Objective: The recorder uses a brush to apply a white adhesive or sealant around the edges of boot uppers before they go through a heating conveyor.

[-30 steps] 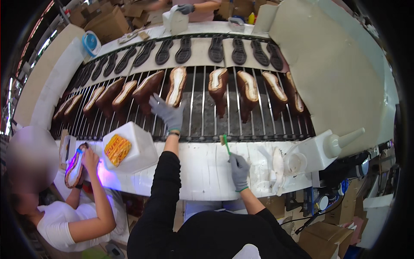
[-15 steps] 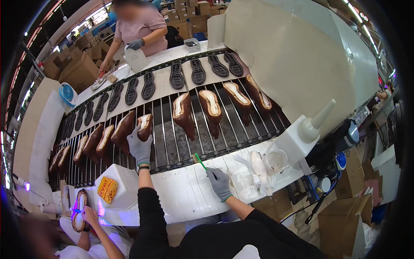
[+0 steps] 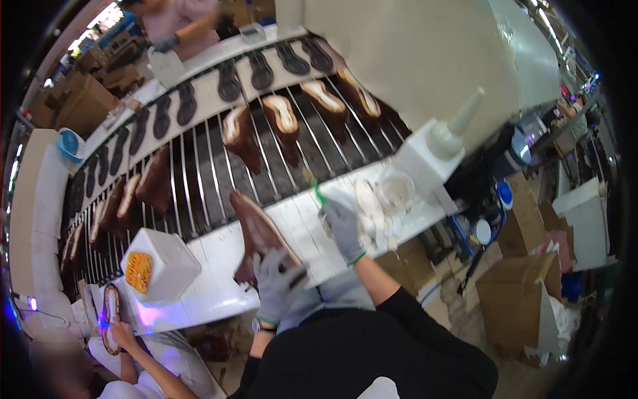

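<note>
Below left of the frame's centre, the left hand [image 3: 279, 282] is grasping a dark-brown shoe upper [image 3: 256, 229], which is tapering upward and showing a pale right edge; the right hand [image 3: 342, 227] is clasping a green-handled brush [image 3: 319, 194].

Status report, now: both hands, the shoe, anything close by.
Left hand on brown shoe upper, toe toward rack. Right hand gripping green-handled brush, apart from shoe. Cup and white bottle beyond right hand.
</note>
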Demonstrator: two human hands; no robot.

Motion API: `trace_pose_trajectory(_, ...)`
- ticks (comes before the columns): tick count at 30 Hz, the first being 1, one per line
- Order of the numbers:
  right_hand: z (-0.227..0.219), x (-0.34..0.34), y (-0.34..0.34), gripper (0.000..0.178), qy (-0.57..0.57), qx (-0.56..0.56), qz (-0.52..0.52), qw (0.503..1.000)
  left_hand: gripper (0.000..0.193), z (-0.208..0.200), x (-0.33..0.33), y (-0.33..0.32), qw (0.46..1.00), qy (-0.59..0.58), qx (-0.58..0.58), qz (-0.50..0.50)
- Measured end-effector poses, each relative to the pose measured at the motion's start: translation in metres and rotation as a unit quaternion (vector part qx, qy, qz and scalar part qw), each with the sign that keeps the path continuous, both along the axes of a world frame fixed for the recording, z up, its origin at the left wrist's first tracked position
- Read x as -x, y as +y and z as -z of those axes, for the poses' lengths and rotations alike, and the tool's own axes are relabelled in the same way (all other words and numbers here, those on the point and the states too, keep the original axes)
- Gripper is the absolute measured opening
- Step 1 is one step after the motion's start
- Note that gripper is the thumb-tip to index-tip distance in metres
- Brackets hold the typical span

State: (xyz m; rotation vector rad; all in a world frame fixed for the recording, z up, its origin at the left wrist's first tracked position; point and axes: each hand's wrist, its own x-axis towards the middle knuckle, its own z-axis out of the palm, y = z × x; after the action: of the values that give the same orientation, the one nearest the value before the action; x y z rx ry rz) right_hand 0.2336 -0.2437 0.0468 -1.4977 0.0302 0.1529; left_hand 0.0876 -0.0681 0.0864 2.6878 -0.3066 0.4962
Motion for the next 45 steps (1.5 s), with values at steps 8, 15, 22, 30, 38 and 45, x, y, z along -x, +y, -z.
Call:
trace_pose_trajectory(8, -0.065, 0.014, -0.181, 0.027, -0.097, 0.26, 0.123, 0.953, 0.091, 0.017, -0.058, 0.028, 0.929, 0.112, 0.235, -0.263)
trace_pose_trajectory(15, -0.042, 0.006, -0.205, 0.024, -0.144, 0.596, 0.088, 0.785, 0.051, 0.022, -0.086, 0.072, 0.76, 0.319, 0.543, -0.163)
trace_pose_trajectory(22, -0.027, -0.017, -0.185, 0.019, -0.149, 0.747, 0.034, 0.647, 0.053, -0.009, -0.059, 0.038, 0.75, 0.11, 0.626, -0.182)
trace_pose_trajectory(30, -0.039, -0.03, -0.224, 0.025, -0.062, 0.487, -0.058, 0.87, 0.064, 0.034, -0.007, -0.022, 0.93, -0.224, 0.248, -0.155)
trace_pose_trajectory(38, 0.009, 0.005, -0.222, 0.027, 0.082, 0.044, 0.059, 0.994, 0.067, 0.078, 0.037, -0.061, 0.904, 0.031, 0.395, -0.162)
trace_pose_trajectory(45, -0.038, -0.006, -0.18, 0.031, 0.046, -0.086, -0.028, 0.995, 0.067, 0.098, 0.02, -0.081, 0.904, -0.086, 0.408, -0.091)
